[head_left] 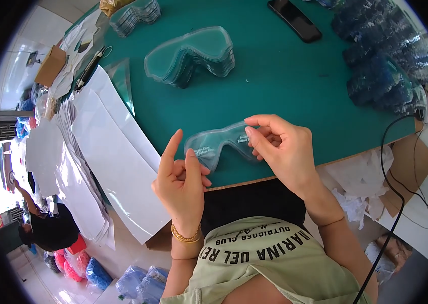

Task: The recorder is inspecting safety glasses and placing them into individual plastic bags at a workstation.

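Note:
A clear goggle-shaped plastic lens (217, 138) with white print is held above the near edge of the green table. Its right end is pinched between the thumb and forefinger of my right hand (282, 147), with the other fingers curled. My left hand (178, 177) is at the lens's left end. Its forefinger points up, apart from the thumb, which overlaps the lens edge; the remaining fingers are loosely bent. Farther back stands a stack of similar clear lenses (189, 52), and a second stack (135, 17) is at the far left.
White sheets (115, 152) overhang the table's left side near a pen-like tool (90, 68). A black phone (295, 20) lies at the back. Bluish film-like pieces (383, 66) are heaped at right, with a black cable (401, 187) nearby. Another person (52, 225) is at far left.

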The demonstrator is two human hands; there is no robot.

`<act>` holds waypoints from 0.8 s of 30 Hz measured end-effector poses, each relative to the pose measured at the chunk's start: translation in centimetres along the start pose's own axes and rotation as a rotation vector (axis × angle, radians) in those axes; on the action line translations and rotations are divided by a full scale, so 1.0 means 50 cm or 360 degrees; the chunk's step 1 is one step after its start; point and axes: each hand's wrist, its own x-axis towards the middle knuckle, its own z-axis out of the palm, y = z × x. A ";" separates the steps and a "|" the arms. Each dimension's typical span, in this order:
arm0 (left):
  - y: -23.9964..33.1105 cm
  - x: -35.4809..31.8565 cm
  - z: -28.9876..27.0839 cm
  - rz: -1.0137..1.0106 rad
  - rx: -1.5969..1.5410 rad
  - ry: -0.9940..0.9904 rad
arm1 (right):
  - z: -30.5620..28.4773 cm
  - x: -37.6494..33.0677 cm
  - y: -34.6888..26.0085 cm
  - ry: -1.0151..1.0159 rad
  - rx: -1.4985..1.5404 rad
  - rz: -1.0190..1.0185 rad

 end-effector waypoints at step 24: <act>-0.004 0.007 0.006 0.0032 0.0465 0.0022 | 0.003 0.000 0.007 -0.0060 -0.0092 0.0023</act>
